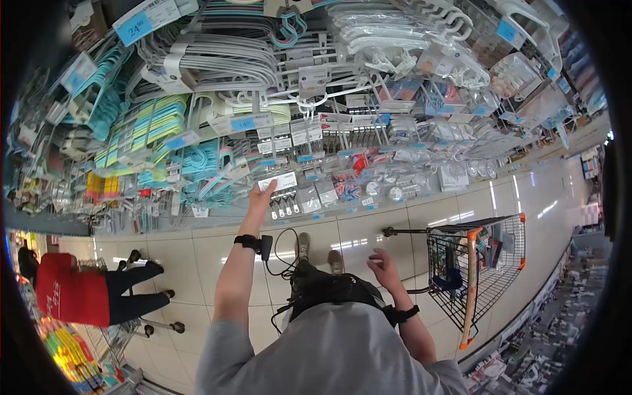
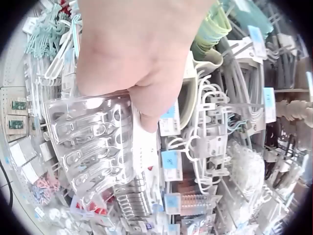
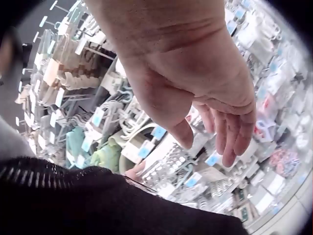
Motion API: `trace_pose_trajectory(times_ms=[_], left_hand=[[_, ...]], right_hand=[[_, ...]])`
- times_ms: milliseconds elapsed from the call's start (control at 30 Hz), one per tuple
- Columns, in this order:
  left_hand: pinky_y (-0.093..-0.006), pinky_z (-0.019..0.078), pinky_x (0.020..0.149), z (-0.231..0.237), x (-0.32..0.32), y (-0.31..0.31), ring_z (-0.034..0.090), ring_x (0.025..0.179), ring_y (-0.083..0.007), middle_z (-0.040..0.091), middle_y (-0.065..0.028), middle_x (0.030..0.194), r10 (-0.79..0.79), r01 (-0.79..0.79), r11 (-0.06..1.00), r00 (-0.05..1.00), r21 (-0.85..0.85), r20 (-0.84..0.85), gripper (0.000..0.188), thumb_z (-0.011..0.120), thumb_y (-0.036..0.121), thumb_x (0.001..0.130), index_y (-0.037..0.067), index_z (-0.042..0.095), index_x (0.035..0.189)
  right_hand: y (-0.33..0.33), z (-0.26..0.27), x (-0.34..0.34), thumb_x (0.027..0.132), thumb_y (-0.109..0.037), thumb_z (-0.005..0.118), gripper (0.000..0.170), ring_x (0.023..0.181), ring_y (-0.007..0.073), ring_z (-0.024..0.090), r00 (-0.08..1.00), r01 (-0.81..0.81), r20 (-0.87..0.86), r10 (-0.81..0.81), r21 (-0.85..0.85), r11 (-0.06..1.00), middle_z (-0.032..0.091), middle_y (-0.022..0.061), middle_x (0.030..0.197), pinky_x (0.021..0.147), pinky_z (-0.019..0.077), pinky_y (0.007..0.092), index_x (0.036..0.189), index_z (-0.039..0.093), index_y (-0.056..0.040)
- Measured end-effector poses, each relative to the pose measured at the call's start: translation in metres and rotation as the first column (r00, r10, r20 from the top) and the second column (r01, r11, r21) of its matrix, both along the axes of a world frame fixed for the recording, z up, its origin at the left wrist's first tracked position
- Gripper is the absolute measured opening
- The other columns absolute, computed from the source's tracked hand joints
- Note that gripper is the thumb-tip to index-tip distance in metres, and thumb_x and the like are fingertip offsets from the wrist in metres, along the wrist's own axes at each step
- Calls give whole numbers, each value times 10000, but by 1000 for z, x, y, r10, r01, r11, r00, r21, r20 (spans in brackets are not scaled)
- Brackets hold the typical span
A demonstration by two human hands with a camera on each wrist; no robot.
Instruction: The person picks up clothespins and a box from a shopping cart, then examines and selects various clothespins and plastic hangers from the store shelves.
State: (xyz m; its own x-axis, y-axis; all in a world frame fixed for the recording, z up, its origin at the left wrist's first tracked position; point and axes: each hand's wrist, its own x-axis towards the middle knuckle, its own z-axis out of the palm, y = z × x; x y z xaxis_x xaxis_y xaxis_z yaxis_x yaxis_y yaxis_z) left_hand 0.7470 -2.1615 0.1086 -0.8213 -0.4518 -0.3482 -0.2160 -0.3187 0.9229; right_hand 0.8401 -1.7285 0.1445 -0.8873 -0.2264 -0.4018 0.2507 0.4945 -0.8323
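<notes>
My left hand (image 1: 262, 197) reaches to the shelf front and pinches a clear pack of metal clips (image 1: 284, 203) by its white header card. In the left wrist view, the left thumb (image 2: 149, 121) lies along the card's edge, and the shiny clips show in a row under clear plastic. The other left fingers are hidden behind the pack. Away from the shelf, my right hand (image 1: 384, 268) hangs in front of the body with nothing in it. Its fingers (image 3: 234, 132) are loosely bent in the right wrist view.
Hangers (image 1: 217, 62) and small packaged goods fill the shelf ahead. A wire shopping cart (image 1: 490, 263) with goods inside stands to the right on the tiled floor (image 1: 365, 230). At the left, a person in a red top (image 1: 72, 289) is beside another cart.
</notes>
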Motion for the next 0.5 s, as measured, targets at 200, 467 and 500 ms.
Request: trace_pose_trajectory(times_ms=[200, 467, 500], left_hand=[[-265, 480, 783, -12, -43, -26, 614, 882, -88, 699, -22, 993, -59, 58, 998, 997, -22, -53, 235, 697, 198, 907, 18, 671, 1057], [-268, 472, 790, -26, -59, -36, 611, 902, -97, 689, -21, 996, -51, 40, 991, 996, -131, -78, 226, 709, 166, 875, 29, 662, 1048], [-275, 472, 783, -31, -60, -38, 608, 882, -102, 692, -29, 979, -59, 47, 987, 996, -154, -72, 234, 705, 136, 870, 22, 652, 1067]], right_hand=[[-13, -10, 17, 876, -163, 686, 485, 835, 216, 690, 986, 130, 95, -139, 96, 987, 679, 168, 1024, 732, 541, 318, 1280, 488, 19], [-54, 1, 19, 870, -210, 691, 478, 807, 260, 703, 997, 45, 55, -54, 159, 986, 682, 180, 1041, 732, 552, 357, 1266, 516, -9], [-58, 5, 18, 867, -213, 692, 477, 806, 262, 703, 996, 35, 76, -48, 171, 985, 681, 183, 1045, 732, 554, 358, 1263, 524, -4]])
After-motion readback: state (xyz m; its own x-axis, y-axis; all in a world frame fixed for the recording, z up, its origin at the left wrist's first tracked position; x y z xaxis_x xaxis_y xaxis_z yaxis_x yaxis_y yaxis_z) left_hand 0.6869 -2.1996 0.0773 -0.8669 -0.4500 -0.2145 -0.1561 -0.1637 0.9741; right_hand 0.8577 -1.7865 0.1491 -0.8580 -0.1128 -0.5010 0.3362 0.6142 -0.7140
